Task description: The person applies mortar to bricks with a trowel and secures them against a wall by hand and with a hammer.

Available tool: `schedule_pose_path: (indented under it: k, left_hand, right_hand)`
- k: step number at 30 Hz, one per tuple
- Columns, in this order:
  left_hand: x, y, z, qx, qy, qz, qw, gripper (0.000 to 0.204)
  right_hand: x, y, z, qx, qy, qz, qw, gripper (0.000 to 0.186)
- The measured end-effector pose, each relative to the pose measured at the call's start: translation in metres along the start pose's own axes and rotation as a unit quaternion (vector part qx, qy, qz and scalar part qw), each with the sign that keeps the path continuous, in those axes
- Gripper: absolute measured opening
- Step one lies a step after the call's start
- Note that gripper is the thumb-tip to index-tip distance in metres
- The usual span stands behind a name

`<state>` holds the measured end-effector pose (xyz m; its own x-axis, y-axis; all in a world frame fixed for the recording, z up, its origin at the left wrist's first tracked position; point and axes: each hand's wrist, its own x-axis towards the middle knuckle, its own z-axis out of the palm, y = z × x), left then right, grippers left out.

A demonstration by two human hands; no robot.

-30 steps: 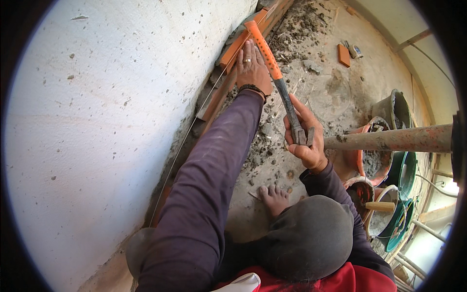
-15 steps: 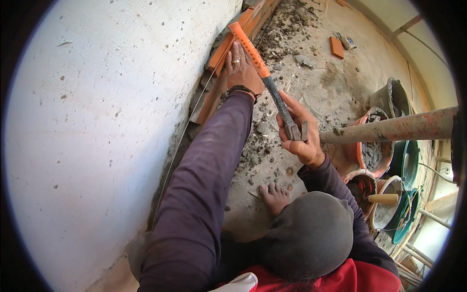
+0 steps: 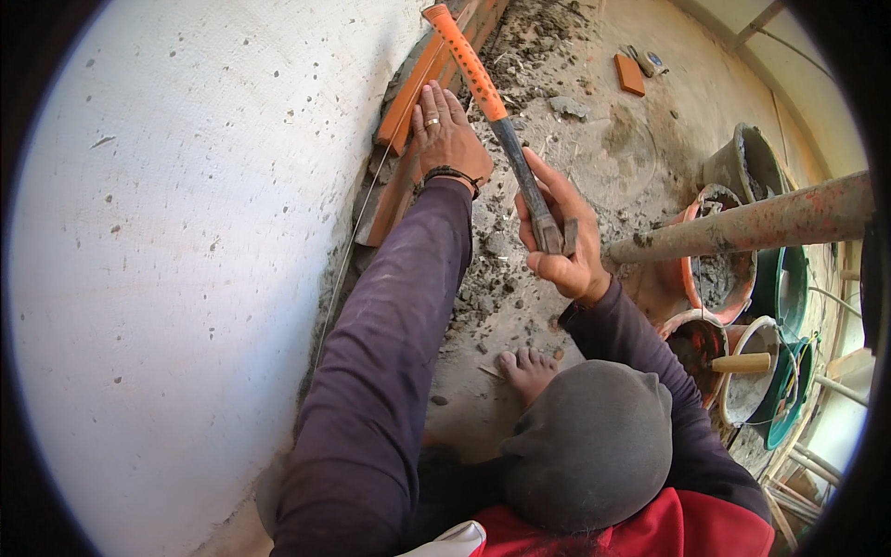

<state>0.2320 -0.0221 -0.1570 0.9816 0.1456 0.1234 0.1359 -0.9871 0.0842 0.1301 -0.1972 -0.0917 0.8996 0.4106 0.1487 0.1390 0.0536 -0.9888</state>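
Note:
My left hand [image 3: 450, 139] lies with outstretched fingers on the row of orange bricks [image 3: 408, 102] along the foot of the white wall [image 3: 186, 232], beside a thin taut string [image 3: 365, 204]. My right hand [image 3: 573, 265] grips a hammer [image 3: 520, 167] by its head end; the orange perforated handle points up and leftward, above the bricks and just past my left fingertips. Lumps of mortar and rubble [image 3: 492, 269] cover the floor between the hands and around my bare foot [image 3: 527, 376].
A coated metal pole [image 3: 742, 223] crosses the right side above several buckets [image 3: 724, 269], some holding mortar, one with a wooden-handled tool [image 3: 742, 364]. A loose brick [image 3: 628, 74] and a tape measure [image 3: 653, 63] lie farther up the floor. Poles line the right edge.
My right hand and the hammer have risen slightly, the handle's end now farther beyond my left fingertips. My left hand stays on the bricks. The whole view has shifted a little.

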Motion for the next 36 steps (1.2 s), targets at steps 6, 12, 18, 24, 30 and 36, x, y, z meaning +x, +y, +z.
schedule_pose_path:
  k: [6, 12, 18, 24, 30, 36]
  left_hand:
    - [0.000, 0.006, -0.012, 0.013, -0.036, -0.006, 0.999, 0.091]
    - [0.002, 0.002, -0.010, 0.011, -0.042, 0.010, 0.999, 0.091]
    - [-0.001, 0.001, -0.013, 0.003, -0.073, 0.014, 0.997, 0.098]
    - [0.006, -0.007, 0.029, 0.032, 0.040, 0.036, 0.998, 0.094]
    - [0.001, -0.006, 0.024, -0.001, 0.093, 0.049, 0.994, 0.085]
    - [-0.025, -0.013, -0.003, -0.177, 0.205, 0.110, 0.956, 0.051]
  right_hand:
    - [0.012, 0.013, -0.006, -0.007, -0.013, 0.021, 1.000, 0.100]
    - [0.013, 0.009, -0.004, 0.020, -0.009, 0.030, 0.999, 0.100]
    - [-0.011, 0.002, -0.002, 0.028, -0.029, 0.027, 0.999, 0.103]
    - [-0.019, -0.005, -0.008, 0.003, -0.069, 0.049, 0.996, 0.103]
    - [-0.026, -0.006, -0.011, -0.020, -0.095, 0.054, 0.994, 0.104]
    - [-0.034, -0.002, -0.003, 0.131, 0.033, 0.097, 0.986, 0.102]
